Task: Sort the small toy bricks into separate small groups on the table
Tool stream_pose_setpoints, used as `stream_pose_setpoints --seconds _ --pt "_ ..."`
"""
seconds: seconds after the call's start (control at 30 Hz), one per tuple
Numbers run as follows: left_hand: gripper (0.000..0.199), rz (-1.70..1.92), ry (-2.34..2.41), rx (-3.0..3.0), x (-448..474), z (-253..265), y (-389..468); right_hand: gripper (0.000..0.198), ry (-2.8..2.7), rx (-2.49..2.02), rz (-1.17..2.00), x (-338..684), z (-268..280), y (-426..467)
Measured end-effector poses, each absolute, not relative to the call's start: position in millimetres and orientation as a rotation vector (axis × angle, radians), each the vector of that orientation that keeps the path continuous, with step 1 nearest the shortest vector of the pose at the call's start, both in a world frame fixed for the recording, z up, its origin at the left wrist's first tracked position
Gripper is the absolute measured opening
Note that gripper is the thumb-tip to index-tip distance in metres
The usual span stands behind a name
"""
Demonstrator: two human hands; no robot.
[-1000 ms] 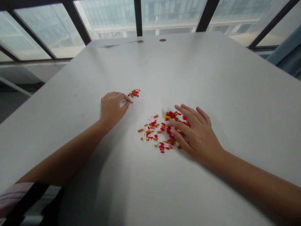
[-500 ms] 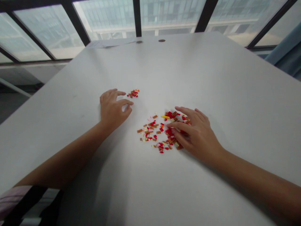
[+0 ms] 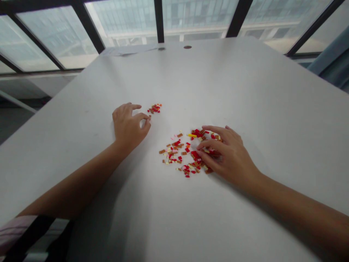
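Note:
My left hand [image 3: 128, 125] is beside a small cluster of tiny red, brown and orange toy bricks [image 3: 154, 108]. Its thumb and index finger meet in a pinch. A tiny brown-red brick [image 3: 149, 116] shows right at the index fingertip; whether it is held or lies on the table I cannot tell. Over the right side of a larger spread of red, brown, yellow and pale bricks [image 3: 177, 145] is my right hand [image 3: 225, 153]. Its thumb and index tips come together by a red brick [image 3: 195, 155], with the other fingers curved above. The palm hides part of this pile.
Both piles lie on a wide white table [image 3: 174, 214]. Two dark round discs [image 3: 187, 47] and a pale flat sheet [image 3: 122, 51] are at its far edge. Dark-framed windows [image 3: 159, 22] stand behind it, and a blue-grey curtain [image 3: 334, 60] hangs at the right.
My left hand has drawn back slightly leftward from the small cluster, and the tiny brown-red brick now shows at its fingertip. My right hand's index finger has drawn in toward the thumb.

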State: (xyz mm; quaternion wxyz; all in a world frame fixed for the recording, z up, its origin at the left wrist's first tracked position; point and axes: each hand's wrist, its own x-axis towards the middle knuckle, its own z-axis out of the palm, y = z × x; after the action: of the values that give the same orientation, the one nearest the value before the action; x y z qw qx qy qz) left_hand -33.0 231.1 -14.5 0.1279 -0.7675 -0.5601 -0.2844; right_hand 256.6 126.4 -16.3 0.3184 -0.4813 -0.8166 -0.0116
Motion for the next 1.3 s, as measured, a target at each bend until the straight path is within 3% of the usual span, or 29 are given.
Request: stream_pose_setpoints --seconds 0.33,0.7,0.83,1.3 --pt "0.021 -0.853 -1.543 -2.282 -36.2 -20.2 233.5 0.008 -2.103 -1.215 -0.027 257.2 -18.2 127.5" --pt "0.007 -1.019 -0.826 -2.795 4.0 6.1 188.1 0.002 -1.989 -1.093 0.039 250.7 -3.9 124.7" --pt "0.014 -1.044 -0.774 -2.966 17.2 11.1 169.4 0.005 -1.976 -1.021 0.024 244.8 -0.6 117.9" --pt "0.006 -1.172 -0.797 -2.951 22.7 12.4 160.5 0.008 -2.023 -0.975 0.07 239.2 3.5 113.0"
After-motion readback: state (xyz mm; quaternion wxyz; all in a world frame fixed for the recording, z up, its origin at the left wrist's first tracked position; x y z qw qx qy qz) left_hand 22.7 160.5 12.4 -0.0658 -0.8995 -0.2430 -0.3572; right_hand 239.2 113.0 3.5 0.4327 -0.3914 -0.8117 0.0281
